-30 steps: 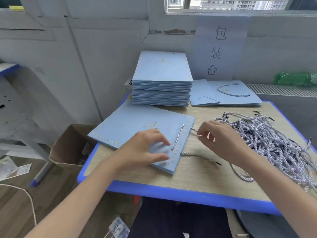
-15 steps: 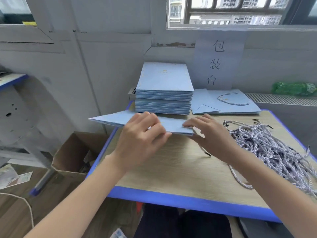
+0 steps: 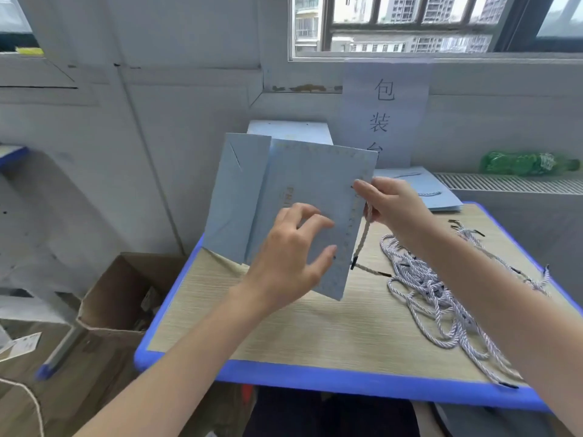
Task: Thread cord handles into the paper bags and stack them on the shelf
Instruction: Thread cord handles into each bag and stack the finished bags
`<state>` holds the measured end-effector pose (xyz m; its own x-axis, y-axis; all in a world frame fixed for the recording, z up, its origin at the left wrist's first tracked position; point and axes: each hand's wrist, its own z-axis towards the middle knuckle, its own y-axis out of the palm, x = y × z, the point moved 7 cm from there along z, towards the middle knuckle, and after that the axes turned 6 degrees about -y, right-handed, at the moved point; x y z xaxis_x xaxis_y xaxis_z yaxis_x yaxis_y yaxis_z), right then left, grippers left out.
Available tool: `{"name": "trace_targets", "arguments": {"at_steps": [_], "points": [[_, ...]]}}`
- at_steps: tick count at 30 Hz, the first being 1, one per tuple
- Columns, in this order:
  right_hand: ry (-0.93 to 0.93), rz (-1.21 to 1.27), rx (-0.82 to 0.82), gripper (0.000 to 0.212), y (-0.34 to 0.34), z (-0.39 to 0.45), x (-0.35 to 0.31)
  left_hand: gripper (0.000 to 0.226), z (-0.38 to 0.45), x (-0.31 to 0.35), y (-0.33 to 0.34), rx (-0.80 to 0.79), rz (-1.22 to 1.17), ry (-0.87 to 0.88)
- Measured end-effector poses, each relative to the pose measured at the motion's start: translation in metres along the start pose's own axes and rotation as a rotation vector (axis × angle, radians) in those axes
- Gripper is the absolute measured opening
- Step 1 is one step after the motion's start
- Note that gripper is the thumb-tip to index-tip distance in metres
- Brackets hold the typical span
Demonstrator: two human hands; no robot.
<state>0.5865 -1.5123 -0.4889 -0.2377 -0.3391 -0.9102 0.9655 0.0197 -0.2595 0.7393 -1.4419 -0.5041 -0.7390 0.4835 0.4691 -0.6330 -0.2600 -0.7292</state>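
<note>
Light blue paper bag (image 3: pixel 303 197) held upright above table (image 3: pixel 315 326), flap side toward 9 o'clock; bag gripped at lower edge by left hand (image 3: pixel 290 257), fingers curled on front face, thumb near right edge; cord handle (image 3: pixel 362 238) pinched by right hand (image 3: pixel 388 203) at bag's 3 o'clock edge, black-tipped end hanging down; loose cord pile (image 3: pixel 441 298) seen on table at 4 o'clock of bag; stack of bags (image 3: pixel 290 130) partly hidden behind at 12 o'clock; cardboard box (image 3: pixel 126 298) on floor at 8 o'clock.
</note>
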Motion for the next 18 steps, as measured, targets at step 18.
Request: {"name": "trace_targets", "arguments": {"at_steps": [18], "points": [[0.129,-0.757,-0.419,0.016,0.006,-0.047,0.056,0.081,-0.045,-0.016,0.064,-0.225,0.244,-0.17]]}}
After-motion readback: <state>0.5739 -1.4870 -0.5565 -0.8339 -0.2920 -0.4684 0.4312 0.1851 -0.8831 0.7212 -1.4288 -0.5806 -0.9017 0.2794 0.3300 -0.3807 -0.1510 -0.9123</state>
